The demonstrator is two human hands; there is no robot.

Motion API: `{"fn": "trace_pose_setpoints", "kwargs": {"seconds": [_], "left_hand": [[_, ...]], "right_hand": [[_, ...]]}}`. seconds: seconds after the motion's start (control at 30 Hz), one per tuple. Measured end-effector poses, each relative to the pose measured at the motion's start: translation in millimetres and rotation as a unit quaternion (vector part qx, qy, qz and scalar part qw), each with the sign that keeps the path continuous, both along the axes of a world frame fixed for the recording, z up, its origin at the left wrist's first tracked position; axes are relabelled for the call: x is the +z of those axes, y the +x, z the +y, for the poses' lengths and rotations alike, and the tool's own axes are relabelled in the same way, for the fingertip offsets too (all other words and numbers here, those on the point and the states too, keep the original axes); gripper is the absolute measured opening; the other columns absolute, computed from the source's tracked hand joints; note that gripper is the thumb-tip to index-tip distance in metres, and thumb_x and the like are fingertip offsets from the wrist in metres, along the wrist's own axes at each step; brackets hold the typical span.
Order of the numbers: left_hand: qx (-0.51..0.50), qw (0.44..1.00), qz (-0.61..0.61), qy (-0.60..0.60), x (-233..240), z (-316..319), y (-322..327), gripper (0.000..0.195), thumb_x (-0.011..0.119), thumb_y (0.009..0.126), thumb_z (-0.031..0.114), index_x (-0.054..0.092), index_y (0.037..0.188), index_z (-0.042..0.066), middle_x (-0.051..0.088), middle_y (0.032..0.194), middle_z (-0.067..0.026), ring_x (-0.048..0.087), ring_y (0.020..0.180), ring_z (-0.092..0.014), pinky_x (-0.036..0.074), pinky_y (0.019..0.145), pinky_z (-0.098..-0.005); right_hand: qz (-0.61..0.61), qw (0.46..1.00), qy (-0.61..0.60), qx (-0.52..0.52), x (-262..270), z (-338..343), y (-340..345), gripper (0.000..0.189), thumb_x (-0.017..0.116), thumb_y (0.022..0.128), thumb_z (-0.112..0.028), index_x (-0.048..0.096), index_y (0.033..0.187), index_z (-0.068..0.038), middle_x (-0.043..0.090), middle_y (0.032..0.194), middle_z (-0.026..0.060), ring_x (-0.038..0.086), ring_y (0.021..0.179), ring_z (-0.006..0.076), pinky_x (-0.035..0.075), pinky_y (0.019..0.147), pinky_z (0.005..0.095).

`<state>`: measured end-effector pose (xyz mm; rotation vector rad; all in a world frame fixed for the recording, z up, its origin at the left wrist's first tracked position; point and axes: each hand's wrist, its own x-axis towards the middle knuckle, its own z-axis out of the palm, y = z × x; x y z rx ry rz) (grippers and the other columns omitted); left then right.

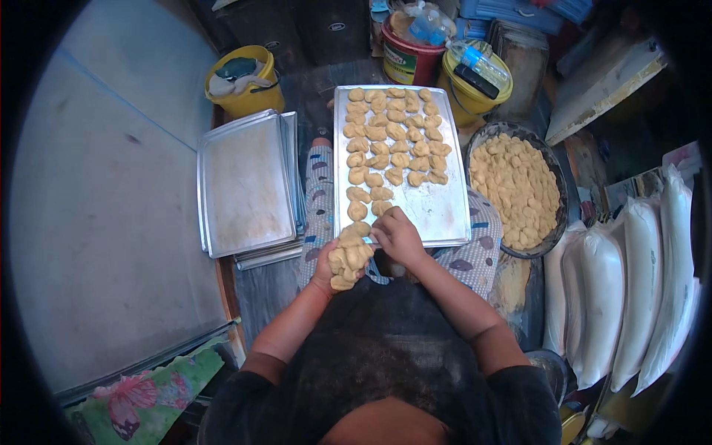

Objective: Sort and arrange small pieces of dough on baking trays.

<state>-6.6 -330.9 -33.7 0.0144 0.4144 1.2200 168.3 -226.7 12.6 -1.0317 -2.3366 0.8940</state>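
A metal baking tray [428, 217] rests across my lap, with rows of tan dough pieces [395, 131] on it. My left hand [324, 267] holds a clump of dough pieces [350, 258] at the tray's near left corner. Beside it, my right hand [394, 233] is over the tray's near edge, its fingers bent, close to a dough piece at the lower end of the second row. Whether something lies between those fingers is hidden. To the right of the tray stands a round dark basin [563, 214] full of more dough pieces [514, 189].
Stacked metal trays [247, 183] lie at the left, below a yellow bucket [245, 100]. A red bucket [414, 61] and a lidded yellow bucket [464, 103] bearing a phone [476, 81] and a plastic bottle stand beyond the tray. Filled plastic bags [606, 300] line the right side.
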Motion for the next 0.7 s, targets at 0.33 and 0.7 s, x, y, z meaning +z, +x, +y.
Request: {"fn": "trace_pose_setpoints", "kwargs": {"seconds": [0.33,0.7], "left_hand": [[-0.151,0.985,0.033,0.076,7,1,15,0.067,0.062,0.081,0.052,0.050,0.123,0.002,0.056,0.117,-0.0241,0.061,0.079,-0.030,0.050,0.055,-0.0360],[-0.114,0.991,0.003,0.064,14,13,21,0.056,0.057,0.083,0.044,0.052,0.118,0.001,0.056,0.116,-0.0249,0.060,0.076,-0.028,0.050,0.055,-0.0349]], "right_hand": [[0.230,0.882,-0.410,-0.025,25,15,19,0.020,0.069,0.085,-0.011,0.065,0.102,0.000,0.065,0.091,0.0030,0.059,0.085,0.0101,0.047,0.078,0.0256],[0.032,0.989,0.105,-0.098,-19,61,30,0.024,0.066,0.076,-0.004,0.066,0.100,-0.002,0.062,0.104,0.0158,0.058,0.099,0.0348,0.048,0.087,0.0397]]}}
